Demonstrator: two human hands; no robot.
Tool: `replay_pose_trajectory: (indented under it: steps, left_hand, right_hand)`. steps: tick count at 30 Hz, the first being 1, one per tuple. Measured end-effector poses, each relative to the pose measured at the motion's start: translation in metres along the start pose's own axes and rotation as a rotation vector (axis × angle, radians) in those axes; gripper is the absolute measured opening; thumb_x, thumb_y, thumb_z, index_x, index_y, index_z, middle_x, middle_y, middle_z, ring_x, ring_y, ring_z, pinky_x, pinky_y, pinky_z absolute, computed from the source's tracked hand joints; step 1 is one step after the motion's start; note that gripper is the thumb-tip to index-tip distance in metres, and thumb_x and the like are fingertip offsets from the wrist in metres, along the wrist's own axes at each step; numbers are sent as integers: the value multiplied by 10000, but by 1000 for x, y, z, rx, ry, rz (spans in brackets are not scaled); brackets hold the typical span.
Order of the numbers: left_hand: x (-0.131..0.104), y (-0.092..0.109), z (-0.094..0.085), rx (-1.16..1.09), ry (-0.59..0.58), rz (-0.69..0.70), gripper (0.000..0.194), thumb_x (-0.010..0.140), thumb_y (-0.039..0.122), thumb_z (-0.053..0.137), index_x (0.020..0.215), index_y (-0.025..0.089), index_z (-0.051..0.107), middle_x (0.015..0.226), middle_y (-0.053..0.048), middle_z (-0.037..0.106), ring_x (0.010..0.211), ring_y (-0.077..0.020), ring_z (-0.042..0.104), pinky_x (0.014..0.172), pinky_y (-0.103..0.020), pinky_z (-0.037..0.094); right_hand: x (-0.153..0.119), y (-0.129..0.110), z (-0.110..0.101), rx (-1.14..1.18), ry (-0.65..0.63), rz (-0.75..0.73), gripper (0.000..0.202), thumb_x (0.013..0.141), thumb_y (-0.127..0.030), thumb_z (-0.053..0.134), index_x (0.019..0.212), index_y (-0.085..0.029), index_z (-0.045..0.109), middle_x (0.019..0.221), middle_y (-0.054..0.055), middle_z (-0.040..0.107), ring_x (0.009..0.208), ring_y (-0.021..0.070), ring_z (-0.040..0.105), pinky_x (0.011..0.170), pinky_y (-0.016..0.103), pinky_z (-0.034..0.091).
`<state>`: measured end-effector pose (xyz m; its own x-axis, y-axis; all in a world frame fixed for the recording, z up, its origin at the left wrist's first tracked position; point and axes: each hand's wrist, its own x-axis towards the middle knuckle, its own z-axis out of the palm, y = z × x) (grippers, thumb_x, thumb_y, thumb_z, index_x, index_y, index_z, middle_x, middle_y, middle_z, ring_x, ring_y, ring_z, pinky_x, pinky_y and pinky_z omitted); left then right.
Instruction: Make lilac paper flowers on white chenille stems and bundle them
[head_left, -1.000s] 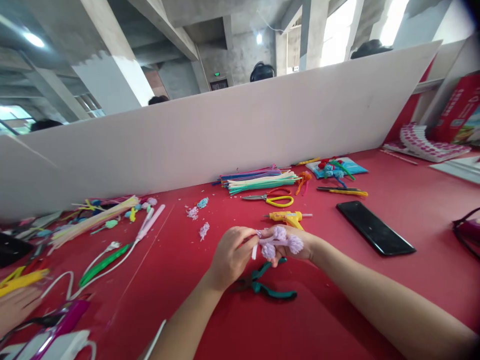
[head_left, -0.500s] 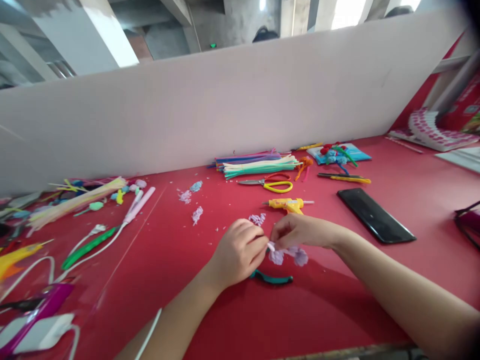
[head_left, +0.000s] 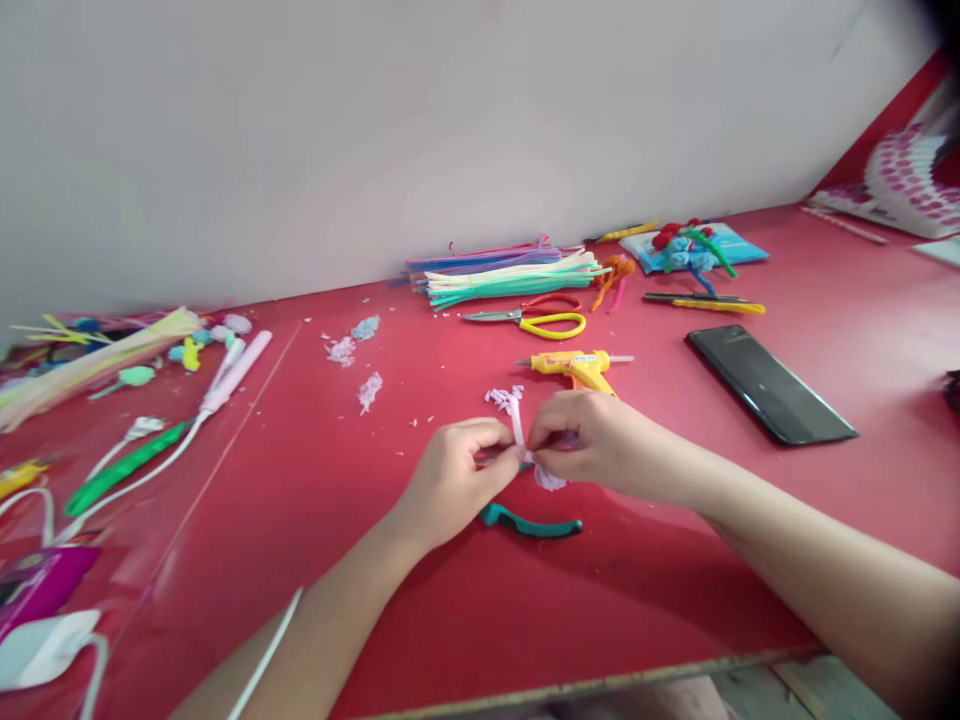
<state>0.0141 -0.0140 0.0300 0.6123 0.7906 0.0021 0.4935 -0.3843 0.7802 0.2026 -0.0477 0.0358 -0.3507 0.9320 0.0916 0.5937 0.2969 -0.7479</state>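
Note:
My left hand [head_left: 454, 485] and my right hand [head_left: 600, 445] meet over the red table, thumbs and fingers pinched together. Between them they grip a lilac pipe cleaner piece [head_left: 518, 420], one pale strip of which stands up between the fingertips. A fluffy lilac petal-like part [head_left: 550, 478] hangs below the right fingers; the rest is covered by the hands. Just beneath lies a tool with a teal handle [head_left: 536, 526], its other end hidden under my left hand. Small lilac clippings [head_left: 502, 399] lie right behind the fingertips.
Beyond my hands lie a yellow glue gun [head_left: 570, 364], scissors [head_left: 555, 318] and a bundle of pipe cleaners [head_left: 510, 275]. A black phone [head_left: 769, 385] rests at right. At left are a pink corded tool [head_left: 236, 372], a green-handled tool [head_left: 124, 468] and white cables. A pale partition [head_left: 337, 140] stands behind.
The view has tipped downward. My hands have turned the lilac piece, so a pale strip now points up between them and less of the fluffy part shows.

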Motion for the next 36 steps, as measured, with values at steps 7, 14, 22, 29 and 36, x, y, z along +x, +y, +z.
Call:
replay_pose_trajectory:
  steps: [7, 14, 22, 29, 36]
  left_hand:
    - [4, -7, -7, -386, -196, -265, 260, 835, 308, 543, 633, 152, 591, 608, -1, 585, 583, -124, 535, 577, -246, 418]
    - [8, -5, -14, -632, -303, -349, 266, 806, 270, 570, 590, 129, 635, 576, -41, 635, 546, -138, 574, 585, -263, 459]
    - [5, -1, -18, -486, -168, -336, 280, 807, 317, 598, 594, 137, 633, 555, -17, 629, 514, -113, 559, 512, -220, 422]
    - [9, -10, -26, -577, -145, -266, 277, 861, 333, 554, 682, 140, 638, 564, 5, 602, 465, -77, 511, 497, -204, 403]
    - [9, -16, -26, -539, -160, -316, 178, 807, 319, 618, 789, 145, 650, 489, 56, 457, 444, -74, 427, 485, -211, 391]
  right_hand:
    - [-2, -6, 7, -439, 170, -313, 170, 815, -143, 558, 658, -165, 620, 618, 10, 617, 691, 155, 480, 850, 385, 368]
    - [-3, -9, 7, -687, 234, -532, 260, 893, -112, 457, 686, -198, 589, 640, -9, 578, 762, 164, 462, 1048, 471, 242]
    - [-2, -7, 7, -737, 291, -578, 256, 909, -124, 445, 713, -211, 586, 647, -11, 549, 784, 163, 466, 1048, 469, 267]
    - [3, 2, 4, -575, 351, -389, 194, 871, -193, 491, 696, -203, 573, 672, 16, 593, 761, 171, 449, 890, 388, 373]
    - [4, 5, 2, -614, 317, -392, 210, 869, -170, 471, 694, -203, 582, 672, 20, 599, 763, 176, 442, 912, 402, 335]
